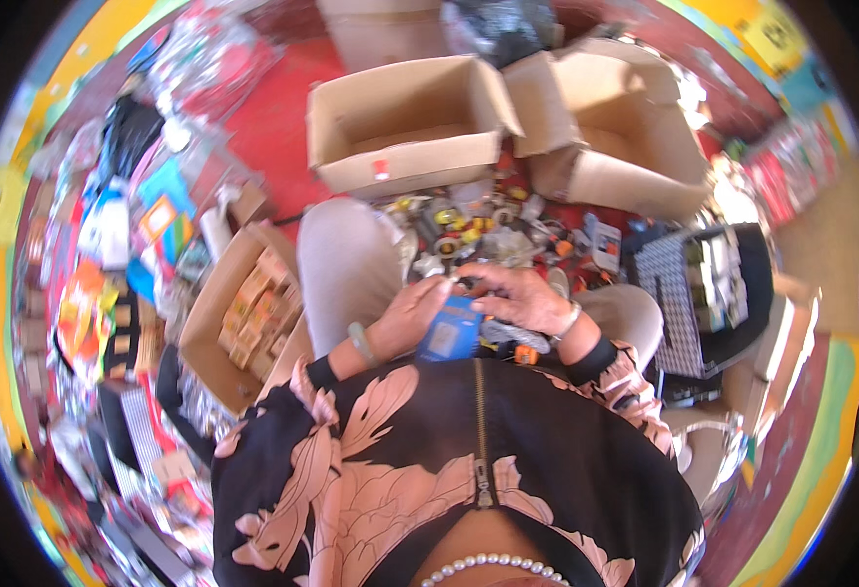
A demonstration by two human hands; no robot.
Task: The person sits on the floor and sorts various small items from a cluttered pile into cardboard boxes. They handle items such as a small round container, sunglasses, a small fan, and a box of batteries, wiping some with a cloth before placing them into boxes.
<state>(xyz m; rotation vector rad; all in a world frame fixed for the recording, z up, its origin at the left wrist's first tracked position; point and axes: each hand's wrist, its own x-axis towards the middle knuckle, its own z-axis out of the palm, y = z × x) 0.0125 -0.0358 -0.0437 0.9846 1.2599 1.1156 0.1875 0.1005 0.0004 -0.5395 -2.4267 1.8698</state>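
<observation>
My left hand [412, 315] and my right hand [524, 298] meet over my lap, both with fingers closed. A small dark object [466, 283] shows between the fingertips; its kind is too blurred to tell. Right below them is a blue flat package [452, 331] with a pale label, touching or close to both hands. Whether the left fingers grip it is hidden. Next to my right wrist lie a grey-and-white item and a small orange-and-black piece [525, 354]. Beyond my hands spreads a pile of small mixed parts [483, 223], yellow, black, orange and clear.
Two open cardboard boxes, one wide [405, 174] and one with raised flaps [635, 181], stand past the pile. A carton of small brown boxes [216, 342] is at my left. A checkered black-and-white container [672, 303] stands at my right. Plastic-wrapped goods [209, 68] crowd the far left.
</observation>
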